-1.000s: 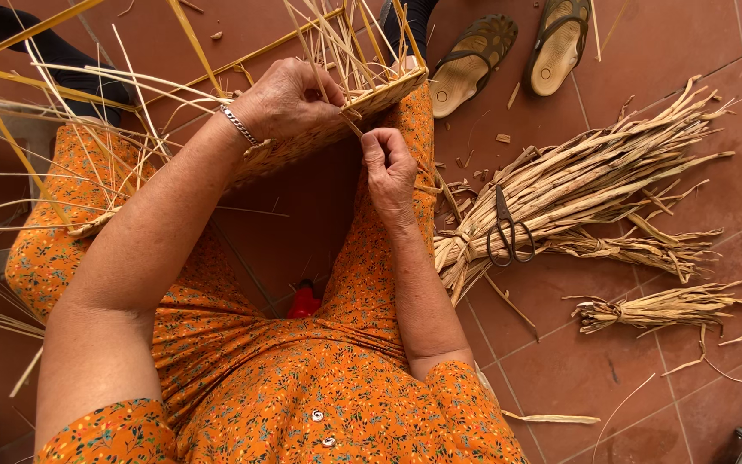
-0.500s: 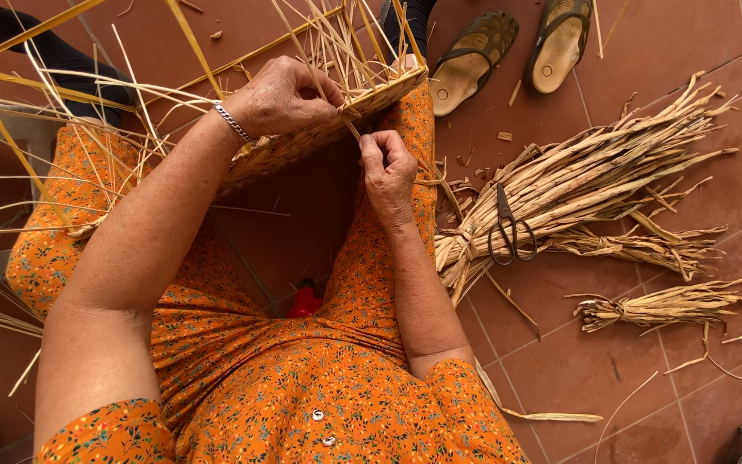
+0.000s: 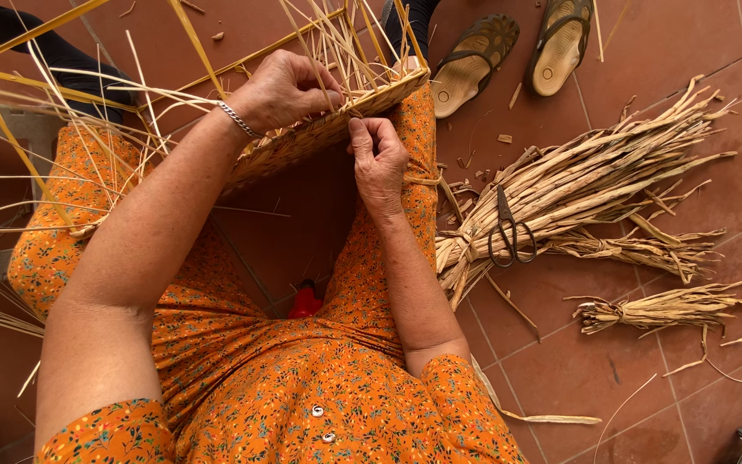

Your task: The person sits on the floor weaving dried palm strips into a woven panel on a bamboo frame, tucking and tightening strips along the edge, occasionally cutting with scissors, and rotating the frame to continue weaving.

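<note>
Reddish-brown floor tiles [image 3: 577, 378] fill the whole scene, and the person sits low over them in an orange flowered outfit, knees apart.

Both hands meet at the rim of a half-woven basket [image 3: 302, 146] that rests across the knees. The left hand [image 3: 281, 90] lies curled over the top of the rim, fingers closed down onto the woven band, with a silver bracelet [image 3: 238, 120] on the wrist just behind it. The right hand [image 3: 377, 155] sits right beside it, just below the rim, thumb and fingertips pinched shut on a thin straw strand [image 3: 355, 116] where it enters the weave (whether it holds more than one strand can't be told, they're too fine).

Loose straw stakes [image 3: 345, 43] stick up past the grip, away from the person, and more fan out to the left of the left forearm.

Off to the right of the right hand, well apart from it, lies a big bundle of dried reeds [image 3: 577, 193] with black scissors [image 3: 508, 232] resting on top. A smaller tied bundle [image 3: 663, 309] lies farther out. Beyond the basket, two sandals [image 3: 517, 51] sit on the tiles.
</note>
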### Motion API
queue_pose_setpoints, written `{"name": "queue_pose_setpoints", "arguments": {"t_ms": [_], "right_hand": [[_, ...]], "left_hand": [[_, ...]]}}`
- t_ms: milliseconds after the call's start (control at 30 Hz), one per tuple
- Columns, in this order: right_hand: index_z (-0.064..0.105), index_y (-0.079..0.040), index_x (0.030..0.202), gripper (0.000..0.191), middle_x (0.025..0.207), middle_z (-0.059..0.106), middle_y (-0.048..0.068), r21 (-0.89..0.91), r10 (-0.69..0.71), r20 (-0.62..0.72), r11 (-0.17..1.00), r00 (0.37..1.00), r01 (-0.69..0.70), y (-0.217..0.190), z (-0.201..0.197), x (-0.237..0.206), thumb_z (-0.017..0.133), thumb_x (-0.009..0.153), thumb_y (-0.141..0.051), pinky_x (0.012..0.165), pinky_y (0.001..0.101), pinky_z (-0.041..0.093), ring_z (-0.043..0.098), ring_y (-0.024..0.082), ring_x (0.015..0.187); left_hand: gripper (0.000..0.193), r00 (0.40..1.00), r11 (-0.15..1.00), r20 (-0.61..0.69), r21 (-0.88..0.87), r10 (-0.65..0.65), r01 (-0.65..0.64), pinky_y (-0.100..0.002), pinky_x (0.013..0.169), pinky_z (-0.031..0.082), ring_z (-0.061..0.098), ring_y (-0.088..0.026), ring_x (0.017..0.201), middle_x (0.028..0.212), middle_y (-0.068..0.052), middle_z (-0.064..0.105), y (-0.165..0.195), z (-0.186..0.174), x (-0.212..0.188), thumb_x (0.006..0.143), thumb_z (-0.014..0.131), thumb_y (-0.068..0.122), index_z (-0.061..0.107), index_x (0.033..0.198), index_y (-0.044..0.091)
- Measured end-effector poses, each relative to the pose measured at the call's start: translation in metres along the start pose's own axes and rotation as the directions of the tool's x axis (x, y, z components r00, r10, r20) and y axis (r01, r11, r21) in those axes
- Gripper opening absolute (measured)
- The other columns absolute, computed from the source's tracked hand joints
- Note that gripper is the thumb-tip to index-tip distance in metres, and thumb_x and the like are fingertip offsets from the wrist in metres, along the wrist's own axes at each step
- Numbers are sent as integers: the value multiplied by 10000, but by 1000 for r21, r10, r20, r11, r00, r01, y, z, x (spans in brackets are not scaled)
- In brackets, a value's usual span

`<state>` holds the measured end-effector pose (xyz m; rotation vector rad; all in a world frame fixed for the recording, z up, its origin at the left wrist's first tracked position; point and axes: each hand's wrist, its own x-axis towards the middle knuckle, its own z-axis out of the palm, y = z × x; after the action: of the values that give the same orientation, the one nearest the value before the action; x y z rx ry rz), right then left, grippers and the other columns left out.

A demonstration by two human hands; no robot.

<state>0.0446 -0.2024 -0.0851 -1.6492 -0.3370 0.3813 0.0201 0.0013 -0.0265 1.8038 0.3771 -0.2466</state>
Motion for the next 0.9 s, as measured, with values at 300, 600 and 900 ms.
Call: {"name": "queue_pose_setpoints", "arguments": {"t_ms": [300,600,900], "right_hand": [[742,-34,1050,119,890,725,-9,-41,-13,25,999,1000,14,-9,-30,0,762,978,-127,695,220,544,627,51,775],[699,-22,1162,192,915,749,38,30,116,147,992,982,-121,-20,-83,0,724,975,-58,680,221,579,689,68,788],[629,-7,1224,234,851,757,115,70,173,468,970,866,-232,-52,-138,-13,616,993,25,630,259,598,720,133,715]], "left_hand": [[148,990,978,-43,-156,133,-139,-241,678,592,694,-73,773,871,-22,747,-4,2,-1,1007,707,170,711,1036,24],[182,995,998,95,67,0,-6,-255,611,566,664,-83,678,863,-47,778,13,-13,5,868,777,78,821,1044,76],[201,970,967,48,96,-240,235,-282,552,592,693,-134,629,740,-74,716,35,-7,26,723,883,95,714,813,35]]}}
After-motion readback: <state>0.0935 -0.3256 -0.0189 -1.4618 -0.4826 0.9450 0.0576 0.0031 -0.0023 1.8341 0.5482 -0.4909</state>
